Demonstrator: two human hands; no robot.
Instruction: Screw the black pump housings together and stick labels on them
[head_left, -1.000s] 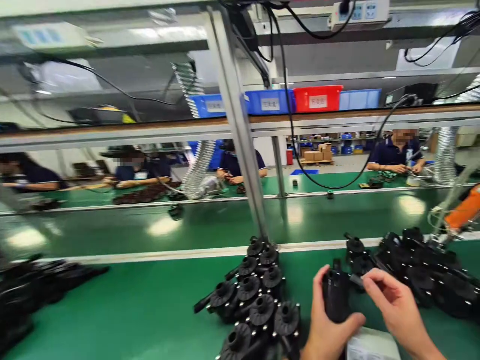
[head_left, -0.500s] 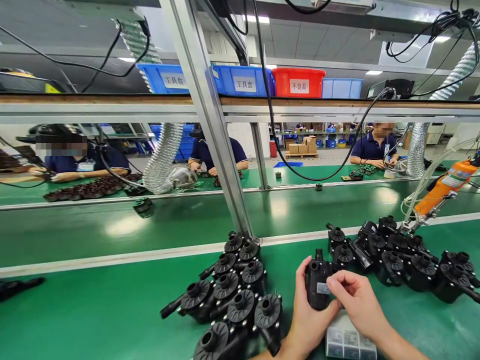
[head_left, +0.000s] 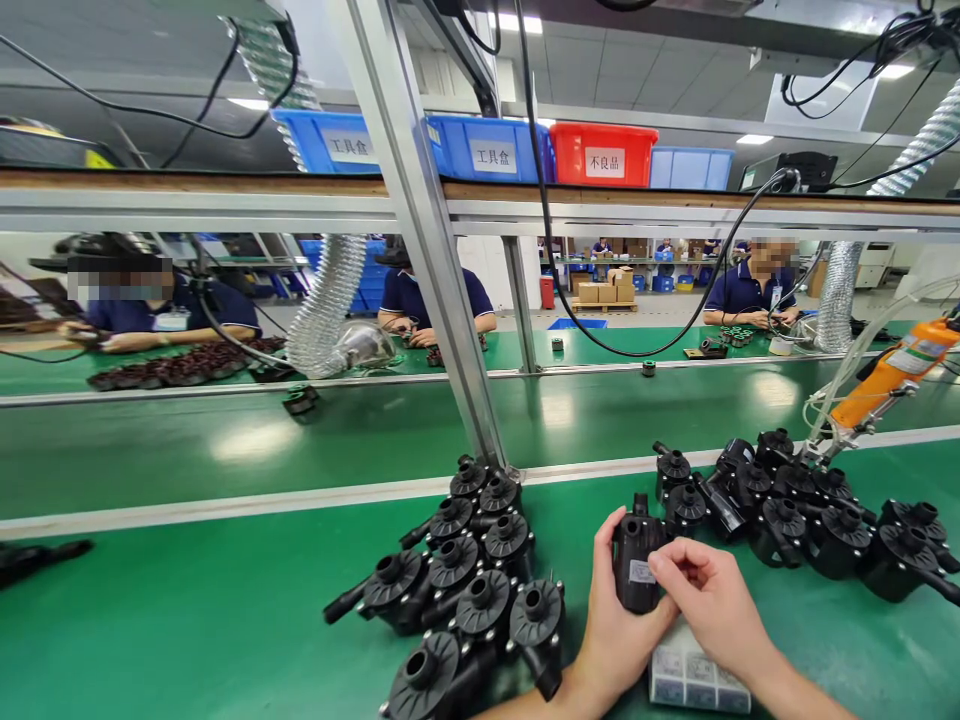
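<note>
My left hand (head_left: 611,635) is wrapped round a black pump body (head_left: 636,560) held upright above the green table, with a small white label on its front. My right hand (head_left: 709,598) is pinched against that label side of the pump, fingers curled. Under my hands lies a white sheet of small labels (head_left: 694,680). A cluster of black pumps (head_left: 469,580) stands to the left of my hands, and a second group of black pumps (head_left: 795,510) lies to the right.
A slanted metal post (head_left: 427,260) rises from the table ahead. An orange electric screwdriver (head_left: 885,385) hangs at the right. Beyond a green conveyor belt (head_left: 375,440), other people work at a far bench. Blue and red bins (head_left: 604,153) sit on the overhead shelf.
The view has tilted up and steadied. My right hand has moved from the pump's upper right side onto its labelled front, where it stays pinched.
</note>
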